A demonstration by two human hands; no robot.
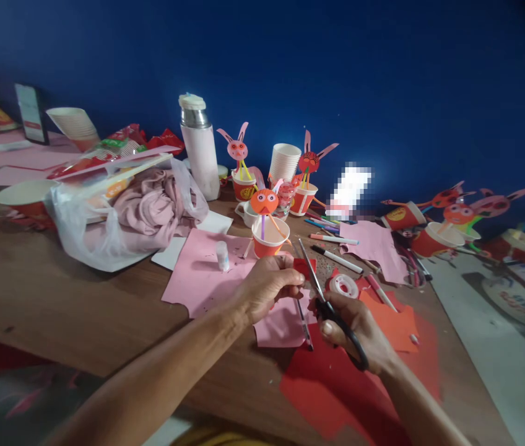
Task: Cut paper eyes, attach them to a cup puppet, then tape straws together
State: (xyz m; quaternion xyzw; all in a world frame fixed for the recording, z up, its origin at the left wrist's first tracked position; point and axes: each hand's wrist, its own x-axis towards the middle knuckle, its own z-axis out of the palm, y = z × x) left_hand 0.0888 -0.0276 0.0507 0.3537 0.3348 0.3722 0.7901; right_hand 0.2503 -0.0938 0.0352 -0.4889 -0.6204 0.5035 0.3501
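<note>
My left hand (272, 285) pinches a small piece of red paper (306, 267) between thumb and fingers. In my right hand (355, 322) is a pair of scissors (321, 291) with black handles, its blades parted and pointing away from me beside the red piece. Just beyond my left hand stands a paper cup (269, 246) with an orange paper face (265, 201) rising from it. Below the hands lie a pen (304, 325), a pink sheet (278, 325) and red paper (332, 384). A roll of tape (343, 285) rests just past my right hand.
A glue stick (222, 256) stands on pink paper at left, near a plastic bag (99, 241) holding cloth. A white flask (199, 148), stacked cups (285, 162) and more paper-faced cups (306, 198) line the blue wall. Markers (337, 259) and orange paper (395, 322) lie at right.
</note>
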